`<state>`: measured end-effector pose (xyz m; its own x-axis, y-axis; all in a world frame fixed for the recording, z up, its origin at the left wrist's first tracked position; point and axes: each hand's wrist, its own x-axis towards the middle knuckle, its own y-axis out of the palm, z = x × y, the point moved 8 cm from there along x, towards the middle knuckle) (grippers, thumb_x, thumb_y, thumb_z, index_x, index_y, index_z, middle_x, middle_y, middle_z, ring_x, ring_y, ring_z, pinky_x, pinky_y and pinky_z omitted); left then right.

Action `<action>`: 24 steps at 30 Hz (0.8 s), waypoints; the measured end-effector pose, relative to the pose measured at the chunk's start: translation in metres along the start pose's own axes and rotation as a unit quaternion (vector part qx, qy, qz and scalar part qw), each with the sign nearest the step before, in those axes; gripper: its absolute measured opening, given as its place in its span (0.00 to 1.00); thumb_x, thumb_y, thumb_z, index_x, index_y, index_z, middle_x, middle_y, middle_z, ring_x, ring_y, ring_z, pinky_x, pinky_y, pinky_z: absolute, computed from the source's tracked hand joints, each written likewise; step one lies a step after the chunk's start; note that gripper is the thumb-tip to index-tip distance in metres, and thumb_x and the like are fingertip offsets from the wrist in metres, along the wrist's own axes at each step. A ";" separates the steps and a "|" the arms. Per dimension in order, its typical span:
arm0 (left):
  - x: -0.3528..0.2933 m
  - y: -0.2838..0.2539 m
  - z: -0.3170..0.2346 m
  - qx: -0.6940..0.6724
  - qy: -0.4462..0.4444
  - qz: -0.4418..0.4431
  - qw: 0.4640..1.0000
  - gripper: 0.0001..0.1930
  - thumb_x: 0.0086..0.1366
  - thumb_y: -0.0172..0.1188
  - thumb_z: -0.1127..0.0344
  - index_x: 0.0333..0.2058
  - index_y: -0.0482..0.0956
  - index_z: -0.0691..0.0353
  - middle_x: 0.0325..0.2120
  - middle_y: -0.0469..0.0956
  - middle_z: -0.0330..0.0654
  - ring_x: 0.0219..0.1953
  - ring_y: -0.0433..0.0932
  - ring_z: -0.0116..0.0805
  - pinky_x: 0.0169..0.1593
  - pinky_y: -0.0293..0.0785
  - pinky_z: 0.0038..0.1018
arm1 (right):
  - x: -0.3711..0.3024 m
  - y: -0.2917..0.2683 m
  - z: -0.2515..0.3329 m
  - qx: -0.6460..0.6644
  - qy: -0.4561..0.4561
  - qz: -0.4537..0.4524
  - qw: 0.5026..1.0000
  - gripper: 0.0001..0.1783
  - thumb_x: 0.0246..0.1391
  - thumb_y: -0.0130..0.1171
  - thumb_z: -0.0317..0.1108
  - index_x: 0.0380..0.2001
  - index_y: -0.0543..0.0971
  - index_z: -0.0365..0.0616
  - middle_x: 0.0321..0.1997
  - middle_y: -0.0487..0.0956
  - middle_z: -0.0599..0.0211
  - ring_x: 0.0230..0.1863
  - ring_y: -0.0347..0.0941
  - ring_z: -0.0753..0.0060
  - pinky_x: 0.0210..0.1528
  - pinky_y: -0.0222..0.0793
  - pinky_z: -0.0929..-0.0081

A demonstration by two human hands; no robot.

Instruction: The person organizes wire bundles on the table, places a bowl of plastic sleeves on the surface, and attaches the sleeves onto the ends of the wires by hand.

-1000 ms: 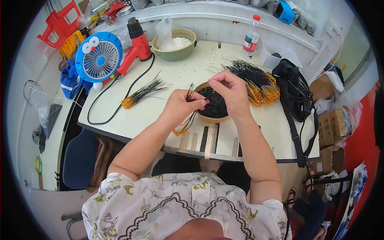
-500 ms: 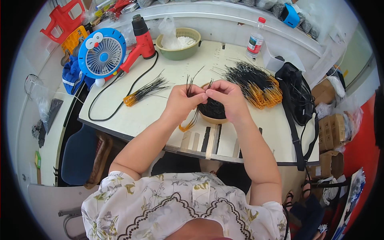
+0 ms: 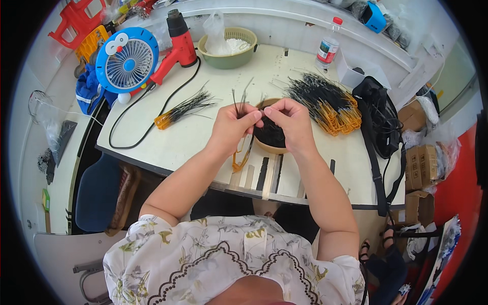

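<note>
My left hand (image 3: 235, 126) is closed round a few black wires with orange looped ends (image 3: 238, 165). The wires' dark tips stick up above the fingers, and the orange ends hang below the palm. Close beside it, my right hand (image 3: 291, 121) pinches with thumb and forefinger; whatever lies between those fingertips is too small to make out. Both hands hover over a round tan bowl (image 3: 274, 149) filled with small black pieces (image 3: 270, 135). To the left lies a small bunch of black-and-orange wires (image 3: 183, 110). A much larger pile of the same wires (image 3: 325, 104) lies to the right.
A red heat gun (image 3: 179, 48) with a black cord and a blue fan (image 3: 127, 63) stand at the back left. Behind are a green basket (image 3: 226, 62) and a plastic bottle (image 3: 328, 46). A black bag (image 3: 378, 117) lies at the right; wooden strips (image 3: 269, 175) line the front edge.
My fingertips, which were touching, have drawn slightly apart. The wires in my left hand now hang more upright. The piles on the table have not been disturbed.
</note>
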<state>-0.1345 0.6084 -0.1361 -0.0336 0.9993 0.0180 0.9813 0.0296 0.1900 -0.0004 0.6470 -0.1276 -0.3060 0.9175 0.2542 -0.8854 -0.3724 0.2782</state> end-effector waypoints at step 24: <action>-0.005 -0.003 0.008 0.006 -0.009 -0.017 1.000 0.03 0.61 0.59 0.72 0.30 0.77 0.65 0.21 0.77 0.37 0.19 0.66 0.17 0.23 0.61 0.14 | -0.002 0.003 -0.008 -0.008 0.067 0.003 0.998 0.03 0.50 0.61 0.26 0.27 0.78 0.37 0.23 0.77 0.69 0.20 0.67 0.85 0.22 0.62 0.88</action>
<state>-0.1358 0.6036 -0.1444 -0.0635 0.9980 -0.0049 0.9818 0.0633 0.1790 -0.0048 0.6450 -0.1348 -0.3534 0.9265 0.1295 -0.8890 -0.3757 0.2617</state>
